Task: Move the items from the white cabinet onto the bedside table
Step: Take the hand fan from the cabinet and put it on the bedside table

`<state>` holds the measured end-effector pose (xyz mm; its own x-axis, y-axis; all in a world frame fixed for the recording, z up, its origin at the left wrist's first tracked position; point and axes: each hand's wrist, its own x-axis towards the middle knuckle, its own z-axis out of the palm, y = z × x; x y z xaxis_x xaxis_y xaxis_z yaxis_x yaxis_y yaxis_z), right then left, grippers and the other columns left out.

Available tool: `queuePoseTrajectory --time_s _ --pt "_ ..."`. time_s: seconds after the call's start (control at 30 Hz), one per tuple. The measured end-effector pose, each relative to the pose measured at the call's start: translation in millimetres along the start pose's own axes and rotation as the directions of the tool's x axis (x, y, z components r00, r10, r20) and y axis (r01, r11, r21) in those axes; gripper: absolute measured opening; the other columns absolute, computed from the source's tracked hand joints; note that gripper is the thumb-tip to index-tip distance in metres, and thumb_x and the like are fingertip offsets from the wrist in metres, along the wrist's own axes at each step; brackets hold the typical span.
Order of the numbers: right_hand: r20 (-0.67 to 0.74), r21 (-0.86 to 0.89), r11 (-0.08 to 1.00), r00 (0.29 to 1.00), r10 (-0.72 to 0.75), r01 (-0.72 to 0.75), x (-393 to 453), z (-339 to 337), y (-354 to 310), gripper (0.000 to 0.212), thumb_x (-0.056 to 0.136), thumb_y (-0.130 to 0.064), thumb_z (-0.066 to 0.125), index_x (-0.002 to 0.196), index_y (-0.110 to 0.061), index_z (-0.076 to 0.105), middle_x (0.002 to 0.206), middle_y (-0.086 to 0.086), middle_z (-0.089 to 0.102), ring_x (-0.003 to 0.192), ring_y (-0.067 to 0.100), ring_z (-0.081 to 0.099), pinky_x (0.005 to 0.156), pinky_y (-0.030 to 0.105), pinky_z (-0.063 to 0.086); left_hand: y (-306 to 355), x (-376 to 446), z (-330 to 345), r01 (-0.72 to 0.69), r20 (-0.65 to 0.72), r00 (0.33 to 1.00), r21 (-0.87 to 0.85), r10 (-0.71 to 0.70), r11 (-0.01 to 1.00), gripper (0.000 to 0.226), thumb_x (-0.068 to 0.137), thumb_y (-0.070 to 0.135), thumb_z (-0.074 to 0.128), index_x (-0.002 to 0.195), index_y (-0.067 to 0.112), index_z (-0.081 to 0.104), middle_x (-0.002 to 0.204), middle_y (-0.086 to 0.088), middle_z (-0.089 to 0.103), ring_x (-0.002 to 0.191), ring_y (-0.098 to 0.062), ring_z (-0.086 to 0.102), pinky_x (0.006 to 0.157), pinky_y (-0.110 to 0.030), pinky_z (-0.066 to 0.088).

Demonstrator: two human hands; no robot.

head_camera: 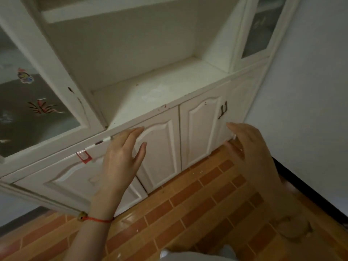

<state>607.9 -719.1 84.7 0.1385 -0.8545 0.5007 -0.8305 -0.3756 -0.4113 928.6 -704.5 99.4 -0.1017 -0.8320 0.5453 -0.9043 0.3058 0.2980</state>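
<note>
White cabinet (150,95) shelf above and ahead, bare; left hand (120,155) nearer, right hand (246,144) lower; fingers spread, holding nothing.

We record two bare forearms without sleeves. The left hand (120,159) has a thin red string bracelet (98,220) at the wrist, with a small greenish-gold bead at its outer side. The right hand (248,146) is blurred; we make out nothing worn on it.
</note>
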Motion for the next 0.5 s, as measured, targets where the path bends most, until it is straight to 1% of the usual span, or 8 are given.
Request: queuePoseTrajectory --time_s 0.07,0.17,0.27,0.3,0.43,0.5 --pt "-0.021 -0.024 0.999 0.999 0.044 -0.045 -23 -14 22 0.043 0.097 -0.031 0.055 0.135 -0.010 0.052 0.128 0.010 0.057 0.123 0.025 0.047 0.101 0.042 0.046 24 -5 15 -0.019 0.024 1.000 -0.024 0.020 1.000 0.036 0.093 0.017 0.064 0.127 0.006 0.063 0.121 -0.010 0.067 0.113 -0.027 0.063 0.097 -0.037 0.049" --pt "-0.038 -0.040 0.994 0.994 0.102 -0.103 -54 -39 56 0.044 0.096 -0.030 0.055 0.134 -0.008 0.052 0.129 0.010 0.057 0.124 0.024 0.046 0.105 0.037 0.039 68 -12 40 -0.033 0.057 0.998 -0.049 0.036 0.998 0.036 0.093 0.019 0.063 0.128 0.007 0.062 0.122 -0.010 0.066 0.114 -0.026 0.062 0.097 -0.037 0.050" --pt "-0.035 -0.044 0.986 0.987 0.160 -0.161 -81 -72 92 0.043 0.095 -0.024 0.060 0.134 -0.009 0.052 0.129 0.009 0.057 0.124 0.024 0.047 0.104 0.045 0.043 122 -19 66 -0.033 0.086 0.995 -0.096 0.042 0.995 0.036 0.095 0.020 0.061 0.129 0.009 0.061 0.122 -0.009 0.066 0.115 -0.026 0.062 0.097 -0.037 0.050" --pt "-0.031 -0.047 0.983 0.984 0.177 -0.178 -88 -84 105 0.044 0.094 -0.024 0.061 0.134 -0.010 0.053 0.129 0.009 0.057 0.124 0.024 0.047 0.103 0.046 0.044 142 -21 74 -0.022 0.095 0.995 -0.111 0.033 0.994 0.036 0.095 0.021 0.061 0.129 0.009 0.061 0.122 -0.009 0.066 0.114 -0.026 0.062 0.096 -0.038 0.051" --pt "-0.020 -0.075 0.972 0.975 0.221 -0.221 -115 -130 157 0.045 0.092 -0.022 0.062 0.134 -0.010 0.053 0.129 0.009 0.058 0.124 0.023 0.047 0.102 0.040 0.044 213 -28 104 -0.002 0.112 0.994 -0.170 0.021 0.985 0.036 0.096 0.020 0.060 0.130 0.010 0.060 0.120 -0.008 0.066 0.113 -0.025 0.062 0.096 -0.042 0.052" --pt "-0.008 -0.105 0.966 0.972 0.237 -0.236 -123 -147 180 0.045 0.092 -0.020 0.063 0.135 -0.010 0.053 0.129 0.010 0.058 0.125 0.022 0.045 0.103 0.035 0.040 242 -31 118 0.007 0.118 0.993 -0.184 0.015 0.983 0.035 0.096 0.020 0.060 0.130 0.009 0.060 0.119 -0.009 0.066 0.113 -0.026 0.062 0.097 -0.043 0.052"
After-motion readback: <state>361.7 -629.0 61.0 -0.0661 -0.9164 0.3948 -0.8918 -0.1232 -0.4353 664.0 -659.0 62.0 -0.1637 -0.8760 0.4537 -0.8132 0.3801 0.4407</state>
